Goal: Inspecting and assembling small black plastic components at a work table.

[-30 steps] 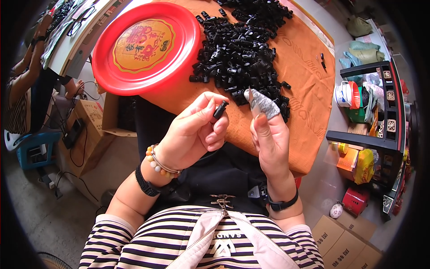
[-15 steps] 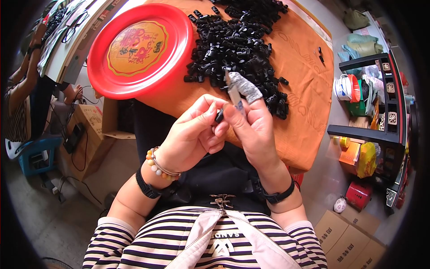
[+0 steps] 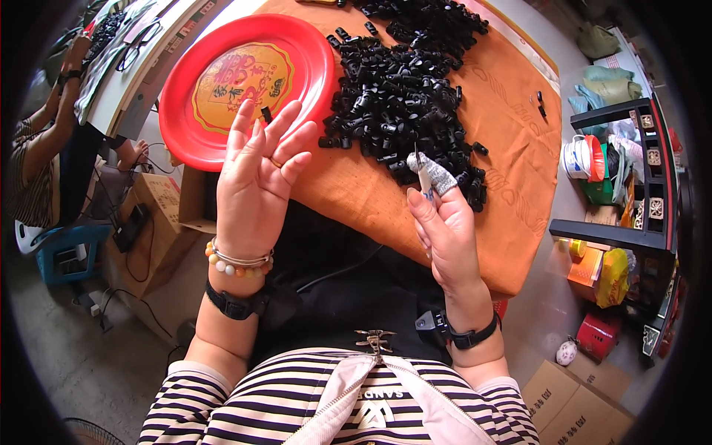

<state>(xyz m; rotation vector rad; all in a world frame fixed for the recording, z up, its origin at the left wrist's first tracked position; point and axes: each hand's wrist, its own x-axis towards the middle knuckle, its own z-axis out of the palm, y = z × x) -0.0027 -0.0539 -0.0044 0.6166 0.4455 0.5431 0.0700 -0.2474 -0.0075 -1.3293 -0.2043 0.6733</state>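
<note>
My left hand [image 3: 259,167] is open, palm up and fingers spread, over the near rim of a red round tray [image 3: 175,111] with a yellow printed centre. One small black plastic piece [image 3: 267,114] shows between its fingertips, apparently loose in the air or on the tray; I cannot tell which. My right hand [image 3: 447,230] is closed on a small knife [image 3: 424,176], its narrow blade pointing away from me. A grey knitted cover [image 3: 439,175] wraps the right index finger. Just beyond that hand lies a large pile of similar black pieces [image 3: 404,96].
An orange cloth [image 3: 512,170] covers the table, with a few stray black pieces [image 3: 542,105] at its right. At far left sits another person [image 3: 46,141] by a second table. A dark shelf [image 3: 615,231] with bags and a bucket stands right; cardboard boxes [image 3: 575,404] are below it.
My hands have come apart. The left moved up and left to the tray, and its fingers opened, letting go of the black piece. The right drew slightly right and down, still holding the knife.
</note>
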